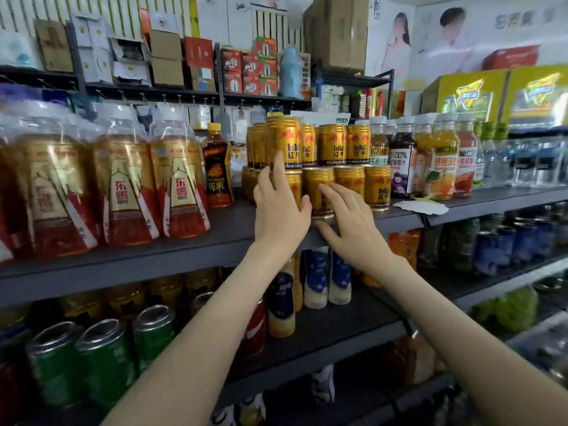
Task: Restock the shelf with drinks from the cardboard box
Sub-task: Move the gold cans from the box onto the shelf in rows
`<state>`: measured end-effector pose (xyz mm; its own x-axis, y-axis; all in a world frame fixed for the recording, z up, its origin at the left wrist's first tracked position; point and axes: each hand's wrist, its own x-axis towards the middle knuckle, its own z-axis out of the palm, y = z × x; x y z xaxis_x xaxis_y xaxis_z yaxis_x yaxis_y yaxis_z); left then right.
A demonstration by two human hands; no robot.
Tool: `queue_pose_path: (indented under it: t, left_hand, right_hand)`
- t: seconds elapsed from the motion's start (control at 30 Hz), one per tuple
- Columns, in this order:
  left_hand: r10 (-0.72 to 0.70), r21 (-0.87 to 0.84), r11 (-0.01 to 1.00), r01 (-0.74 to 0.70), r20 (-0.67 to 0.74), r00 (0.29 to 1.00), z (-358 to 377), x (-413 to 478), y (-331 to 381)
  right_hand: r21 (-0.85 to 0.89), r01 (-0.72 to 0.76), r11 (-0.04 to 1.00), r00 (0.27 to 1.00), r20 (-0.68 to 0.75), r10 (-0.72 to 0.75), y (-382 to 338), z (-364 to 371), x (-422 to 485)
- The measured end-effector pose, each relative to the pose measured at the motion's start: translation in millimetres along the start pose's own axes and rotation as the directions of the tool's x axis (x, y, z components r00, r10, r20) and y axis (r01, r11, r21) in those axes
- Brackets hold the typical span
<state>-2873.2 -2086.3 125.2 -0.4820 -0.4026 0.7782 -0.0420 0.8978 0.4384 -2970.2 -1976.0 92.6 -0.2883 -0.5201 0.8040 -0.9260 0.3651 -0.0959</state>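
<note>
Between left hand [281, 207] and right hand [347, 224], each grip spread, stands a gold can [313, 182].

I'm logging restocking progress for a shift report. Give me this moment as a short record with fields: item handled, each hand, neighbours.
item: gold cans, stacked in two tiers
location: dark shelf
left hand: fingers straight, touching the stack's left front cans
right hand: fingers spread on a lower-tier can
left of stack: wrapped bottle packs
right of stack: juice bottles
level below: green cans
</note>
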Motion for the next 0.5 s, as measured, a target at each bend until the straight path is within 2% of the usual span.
queue_pose_path:
  t: [0.17,0.3,0.37,0.43,0.5]
  left_hand:
    - [0.134,-0.021,0.991,-0.133,0.038,0.99,-14.5,-74.8,-4.8]
    - [0.15,0.064,0.986,-0.152,0.034,0.988,-27.7,-154.5,-31.4]
    - [0.059,0.085,0.994,-0.067,0.097,0.994,-32.8,-198.2,-45.5]
    - [-0.122,0.092,0.99,0.108,0.162,0.979,-40.1,-240.2,-55.6]
    - [-0.366,0.152,0.928,0.339,0.214,0.906,-48.5,-284.4,-66.0]
  right_hand:
    - [0.108,-0.016,0.994,0.999,-0.041,0.021,-35.0,5.5,-53.9]
    - [0.258,0.054,0.965,0.997,0.036,-0.065,-65.6,27.6,-103.1]
    - [0.365,0.076,0.928,0.986,0.113,-0.125,-82.9,42.6,-136.6]
    - [0.458,0.094,0.884,0.962,0.186,-0.199,-99.8,57.9,-172.2]
    - [0.535,0.067,0.842,0.919,0.295,-0.261,-117.1,73.5,-209.4]
